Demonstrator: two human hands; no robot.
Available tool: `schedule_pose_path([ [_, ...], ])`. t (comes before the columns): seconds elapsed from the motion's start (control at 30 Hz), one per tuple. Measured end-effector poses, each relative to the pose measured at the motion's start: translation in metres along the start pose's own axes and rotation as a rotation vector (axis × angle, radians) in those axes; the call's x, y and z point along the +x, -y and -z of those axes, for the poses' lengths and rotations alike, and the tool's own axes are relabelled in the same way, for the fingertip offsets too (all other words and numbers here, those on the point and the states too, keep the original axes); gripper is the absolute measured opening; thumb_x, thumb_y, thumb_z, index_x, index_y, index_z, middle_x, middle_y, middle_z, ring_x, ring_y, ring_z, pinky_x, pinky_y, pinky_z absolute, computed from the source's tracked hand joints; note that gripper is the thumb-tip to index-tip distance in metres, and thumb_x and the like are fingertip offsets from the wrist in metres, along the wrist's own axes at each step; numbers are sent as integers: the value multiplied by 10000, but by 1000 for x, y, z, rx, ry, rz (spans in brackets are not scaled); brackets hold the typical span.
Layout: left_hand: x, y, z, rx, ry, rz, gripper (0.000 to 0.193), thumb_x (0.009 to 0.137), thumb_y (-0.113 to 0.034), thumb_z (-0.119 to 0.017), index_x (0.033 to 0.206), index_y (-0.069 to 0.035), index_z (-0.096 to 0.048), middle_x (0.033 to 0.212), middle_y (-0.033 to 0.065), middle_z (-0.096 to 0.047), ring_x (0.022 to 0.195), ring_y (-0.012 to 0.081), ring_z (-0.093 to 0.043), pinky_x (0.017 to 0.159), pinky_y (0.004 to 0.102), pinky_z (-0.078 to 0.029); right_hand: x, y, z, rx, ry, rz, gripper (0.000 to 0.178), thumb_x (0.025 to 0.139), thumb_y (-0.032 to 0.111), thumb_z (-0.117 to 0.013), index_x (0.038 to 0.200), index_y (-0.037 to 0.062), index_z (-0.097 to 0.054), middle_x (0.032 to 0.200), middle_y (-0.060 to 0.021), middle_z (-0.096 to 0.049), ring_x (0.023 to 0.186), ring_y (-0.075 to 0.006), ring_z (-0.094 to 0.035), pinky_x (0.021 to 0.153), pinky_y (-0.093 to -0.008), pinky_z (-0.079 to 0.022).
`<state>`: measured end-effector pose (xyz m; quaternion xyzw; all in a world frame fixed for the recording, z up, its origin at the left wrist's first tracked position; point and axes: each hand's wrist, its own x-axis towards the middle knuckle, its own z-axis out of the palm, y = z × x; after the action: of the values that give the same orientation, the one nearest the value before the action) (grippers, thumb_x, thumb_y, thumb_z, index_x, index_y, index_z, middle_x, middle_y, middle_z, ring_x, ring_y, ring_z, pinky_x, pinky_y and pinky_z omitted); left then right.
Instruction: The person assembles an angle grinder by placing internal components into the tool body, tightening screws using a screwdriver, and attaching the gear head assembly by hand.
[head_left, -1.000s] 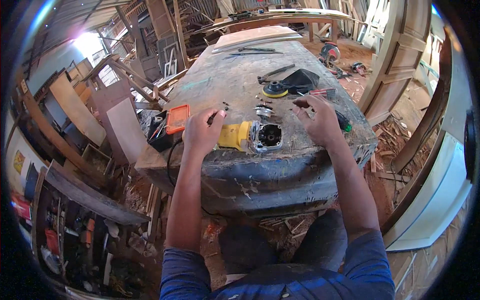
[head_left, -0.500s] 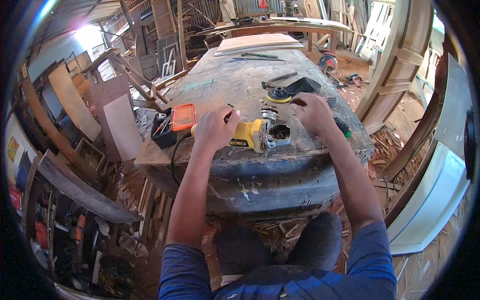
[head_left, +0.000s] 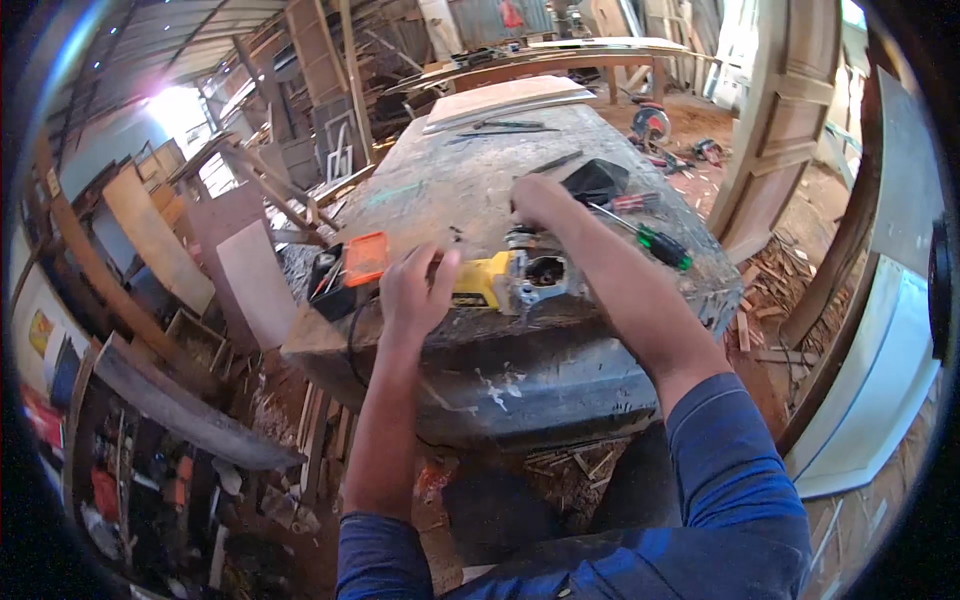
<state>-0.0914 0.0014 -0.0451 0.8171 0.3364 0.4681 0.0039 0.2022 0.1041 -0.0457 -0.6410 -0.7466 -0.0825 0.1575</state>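
A yellow corded power tool [head_left: 485,283] lies on the near end of the workbench, its grey gear housing [head_left: 546,275] uncovered at the right end. A loose metal gear part [head_left: 521,238] sits just behind that housing. Over the rear end of the tool is my left hand [head_left: 408,290], thumb apart from the bent fingers; whether it touches the body cannot be told. My right hand [head_left: 545,203] reaches across beyond the gear part, fingers bent downward. What lies in its fingertips is hidden. Next to it is a black guard-like piece [head_left: 597,180].
Right of the tool lie a green-handled screwdriver [head_left: 663,248] and a red-handled one [head_left: 634,203]. An open black case with an orange lid [head_left: 366,257] stands at the bench's left edge. Boards [head_left: 508,100] lie on the far end. A paneled door [head_left: 785,130] stands to the right.
My right hand has swung left and inward, uncovering the screwdrivers and covering the round yellow-edged pad. My left hand has dropped slightly, and its thumb has moved apart from the fingers.
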Motion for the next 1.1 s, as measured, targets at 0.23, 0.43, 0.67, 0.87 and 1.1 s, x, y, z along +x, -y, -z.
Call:
schedule_pose_path([
  [0.23,7,-25,15,208,179,63,510,1076,-444,-628,902,22,-737,872,261,-747,890,474,-741,815,548,-563,-16,-21,25,407,-64,-16,277,887,257,-848,1089,68,-839,998,-184,-824,932,-337,-792,876,-438,-612],
  [0.43,48,-23,18,371,569,416,739,1092,-617,-519,983,57,-801,1008,354,-750,1041,512,-738,920,582,-556,-27,-21,58,784,-96,80,308,978,187,-820,1214,-10,-796,1096,-139,-841,979,-198,-781,899,-368,-604],
  [0.67,46,1,22,220,526,303,666,1132,-521,-493,1061,79,-773,1075,333,-753,1040,519,-721,952,541,-548,-39,-4,57,684,-58,137,358,1018,185,-795,1326,5,-758,1136,-133,-822,1095,-189,-753,1007,-356,-579],
  [0.87,-23,22,31,-155,1,182,305,1090,-248,-639,1082,22,-781,1027,216,-801,940,345,-782,856,396,-584,-49,35,76,883,-24,213,253,1012,139,-807,1197,-26,-757,1121,-79,-789,1034,-139,-721,986,-327,-573],
  [1.1,-36,24,19,-207,-248,80,94,984,-67,-703,1004,12,-750,996,162,-807,955,321,-782,884,414,-590,-71,99,85,1031,75,345,188,991,71,-812,1151,-14,-762,1071,-41,-777,991,-113,-712,943,-315,-583],
])
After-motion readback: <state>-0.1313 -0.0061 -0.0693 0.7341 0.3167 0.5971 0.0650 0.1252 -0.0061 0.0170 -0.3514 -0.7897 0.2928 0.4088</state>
